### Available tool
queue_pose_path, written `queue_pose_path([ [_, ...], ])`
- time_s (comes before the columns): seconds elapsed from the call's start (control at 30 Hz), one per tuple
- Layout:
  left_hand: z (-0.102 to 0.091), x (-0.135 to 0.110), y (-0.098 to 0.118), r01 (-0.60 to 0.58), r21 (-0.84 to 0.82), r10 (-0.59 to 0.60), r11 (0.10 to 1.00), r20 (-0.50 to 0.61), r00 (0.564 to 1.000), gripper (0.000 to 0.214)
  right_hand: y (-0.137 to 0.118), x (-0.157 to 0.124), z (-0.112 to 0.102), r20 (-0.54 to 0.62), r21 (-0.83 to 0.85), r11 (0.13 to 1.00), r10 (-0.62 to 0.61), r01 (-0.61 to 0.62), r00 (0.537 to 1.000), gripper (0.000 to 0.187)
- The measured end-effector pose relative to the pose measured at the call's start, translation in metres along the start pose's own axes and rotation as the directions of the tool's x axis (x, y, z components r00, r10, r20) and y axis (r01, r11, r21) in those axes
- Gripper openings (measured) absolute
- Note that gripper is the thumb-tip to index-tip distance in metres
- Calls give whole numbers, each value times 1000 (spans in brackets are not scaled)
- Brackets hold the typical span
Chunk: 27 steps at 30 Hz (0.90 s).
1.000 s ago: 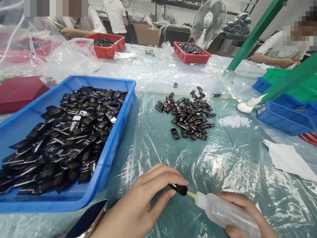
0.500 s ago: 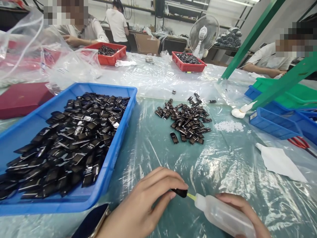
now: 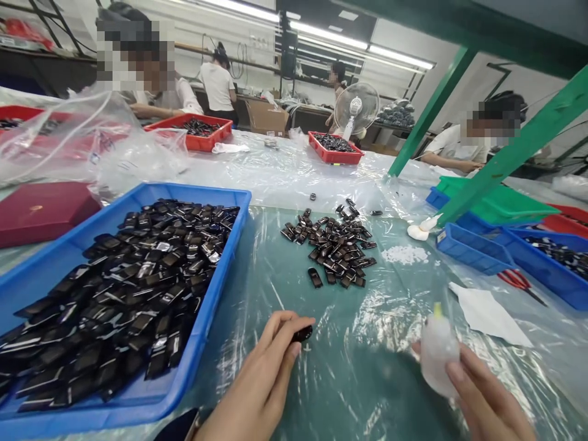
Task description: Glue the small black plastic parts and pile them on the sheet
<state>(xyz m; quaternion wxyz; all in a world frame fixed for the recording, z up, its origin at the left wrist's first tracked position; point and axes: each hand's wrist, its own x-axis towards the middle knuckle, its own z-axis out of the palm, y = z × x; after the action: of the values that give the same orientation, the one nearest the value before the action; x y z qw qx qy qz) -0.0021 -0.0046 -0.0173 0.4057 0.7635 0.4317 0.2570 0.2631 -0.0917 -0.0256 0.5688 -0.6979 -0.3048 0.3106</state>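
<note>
Between the thumb and fingers of my left hand (image 3: 271, 367) is a small glossy black plastic part (image 3: 303, 334), mostly covered by the fingers. My right hand (image 3: 482, 386) grips a translucent squeeze bottle (image 3: 438, 358) with a yellowish nozzle, tip pointing up and slightly blurred. The bottle and the black part are well apart. Beyond my hands lies a loose pile of small dark parts (image 3: 337, 248) on the green plastic-covered table (image 3: 266, 245). To the left, a blue tray (image 3: 229, 257) holds many larger glossy black parts (image 3: 138, 294).
White bits (image 3: 405, 255) lie right of the pile, near a white pouch (image 3: 420, 229). Farther right are a blue bin (image 3: 475, 248), red-handled scissors (image 3: 514, 279), a white cloth (image 3: 491, 313) and a green post (image 3: 514, 147). Red trays (image 3: 335, 156) and co-workers are across the table.
My right hand has drawn the bottle away from the black part to the right and turned its nozzle upward. My left hand still holds the part. The camera view has tilted up.
</note>
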Motion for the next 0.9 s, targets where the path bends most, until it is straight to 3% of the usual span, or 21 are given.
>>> queue_pose_path([
  [0.07,1,1,-1,-10,-36,8,999,-30,1000,29,-1,27,-2,120,-91,987,-125,136,985,43],
  [0.23,0,4,-5,-35,-40,31,999,-95,995,29,3,70,15,152,-146,954,-238,260,959,47],
  [0.37,-2,6,-6,-31,5,31,1000,-120,992,30,13,51,29,-48,-249,909,-356,334,933,67],
  [0.43,-2,7,-5,-53,20,55,998,-123,991,31,12,27,36,-99,-297,882,-411,367,906,61],
  [0.5,-1,7,-4,-90,42,94,995,-118,989,32,8,2,49,42,-327,852,-419,408,907,34],
  [0.53,-1,7,-3,-105,53,110,993,-114,987,32,5,-8,57,234,-345,805,-424,483,875,25],
  [0.6,-1,8,-2,-124,70,131,990,-106,986,32,-1,-21,76,537,-329,708,-405,625,740,23],
  [0.63,-2,8,-2,-130,76,138,989,-104,985,32,-3,-23,86,610,-305,682,-396,665,686,24],
  [0.67,-2,8,-2,-136,80,144,987,-104,984,32,-4,-23,95,650,-284,668,-394,688,650,24],
  [0.73,-3,8,-1,-158,87,167,984,-102,981,32,-5,-19,110,662,-255,673,-402,695,632,26],
  [0.8,-3,7,0,-187,95,196,978,-106,975,33,-6,-13,118,661,-234,696,-398,679,636,29],
  [0.9,-3,6,2,-223,104,235,969,-119,965,31,-10,-10,116,634,-195,777,-366,598,681,24],
])
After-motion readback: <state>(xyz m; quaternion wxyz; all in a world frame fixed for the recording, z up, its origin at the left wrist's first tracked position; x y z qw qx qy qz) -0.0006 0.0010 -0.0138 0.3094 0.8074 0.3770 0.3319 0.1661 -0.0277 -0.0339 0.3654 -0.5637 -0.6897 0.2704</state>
